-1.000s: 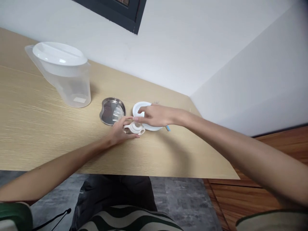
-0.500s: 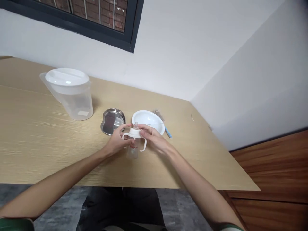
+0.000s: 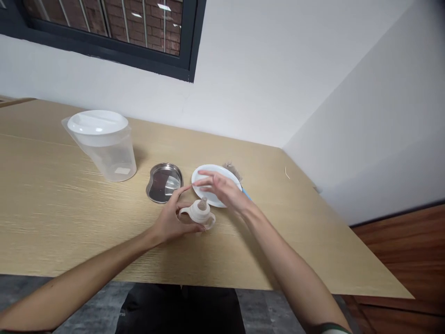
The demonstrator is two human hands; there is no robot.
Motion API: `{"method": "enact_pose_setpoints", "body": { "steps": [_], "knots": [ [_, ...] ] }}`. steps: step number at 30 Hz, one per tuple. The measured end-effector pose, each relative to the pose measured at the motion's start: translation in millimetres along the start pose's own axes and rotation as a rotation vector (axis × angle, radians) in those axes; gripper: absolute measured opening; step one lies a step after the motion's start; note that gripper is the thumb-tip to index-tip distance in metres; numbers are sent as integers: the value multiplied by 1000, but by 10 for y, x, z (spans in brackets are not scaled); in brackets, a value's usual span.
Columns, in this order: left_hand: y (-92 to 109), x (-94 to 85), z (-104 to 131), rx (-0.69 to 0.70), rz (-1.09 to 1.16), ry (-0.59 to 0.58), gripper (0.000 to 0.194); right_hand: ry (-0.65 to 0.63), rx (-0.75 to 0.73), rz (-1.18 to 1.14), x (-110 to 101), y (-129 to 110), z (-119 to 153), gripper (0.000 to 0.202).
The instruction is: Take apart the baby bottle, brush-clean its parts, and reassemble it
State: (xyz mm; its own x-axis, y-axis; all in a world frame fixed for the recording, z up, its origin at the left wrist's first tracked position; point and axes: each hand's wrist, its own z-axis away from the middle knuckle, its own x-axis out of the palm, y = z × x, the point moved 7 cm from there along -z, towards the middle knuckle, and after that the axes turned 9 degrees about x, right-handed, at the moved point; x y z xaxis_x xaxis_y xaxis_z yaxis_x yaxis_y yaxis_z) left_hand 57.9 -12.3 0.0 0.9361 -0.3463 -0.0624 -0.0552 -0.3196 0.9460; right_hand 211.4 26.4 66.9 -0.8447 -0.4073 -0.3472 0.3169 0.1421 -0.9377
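Note:
My left hand [image 3: 169,219] is wrapped around a baby bottle [image 3: 200,212] with a white two-handled collar and a clear teat. The bottle is tipped so that its top faces me, and its body is mostly hidden beneath the collar. Above and to the right of it, my right hand [image 3: 229,191] is open, fingers stretched out over a white oval bowl [image 3: 220,172]. Nothing shows in those fingers. Left of the bowl lies a kidney-shaped metal tray [image 3: 157,186] with a clear plastic piece [image 3: 171,185] in it.
A lidded translucent pitcher [image 3: 113,155] stands at the left on the wooden table [image 3: 86,222]. Behind the bowl is a bristle brush [image 3: 232,170] with a blue handle. A thin pale strip [image 3: 287,173] lies toward the right, near the wall.
My right hand has let go of the bottle's collar and moved up and right over the bowl. The bottle has tilted in my left hand. The view has shifted slightly.

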Motion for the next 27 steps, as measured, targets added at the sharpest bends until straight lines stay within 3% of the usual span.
{"method": "enact_pose_setpoints", "body": {
  "steps": [3,7,12,17,21,27],
  "knots": [
    [9,27,-4,58,-78,-61,92,124,-20,197,-105,-59,-302,58],
    [-13,16,-27,62,-103,-84,63,75,-21,536,154,-71,-759,36],
    [-45,-16,-63,62,-126,-72,62,26,7,820,498,51,-1171,44],
    [-41,-49,-65,75,-142,-68,60,13,3,888,653,120,-1285,35],
    [-30,-85,-72,75,-161,-50,59,58,3,789,485,6,-1211,36],
    [-95,-98,-98,42,-107,2,63,48,23,516,-98,-261,-778,56]
  ]
}}
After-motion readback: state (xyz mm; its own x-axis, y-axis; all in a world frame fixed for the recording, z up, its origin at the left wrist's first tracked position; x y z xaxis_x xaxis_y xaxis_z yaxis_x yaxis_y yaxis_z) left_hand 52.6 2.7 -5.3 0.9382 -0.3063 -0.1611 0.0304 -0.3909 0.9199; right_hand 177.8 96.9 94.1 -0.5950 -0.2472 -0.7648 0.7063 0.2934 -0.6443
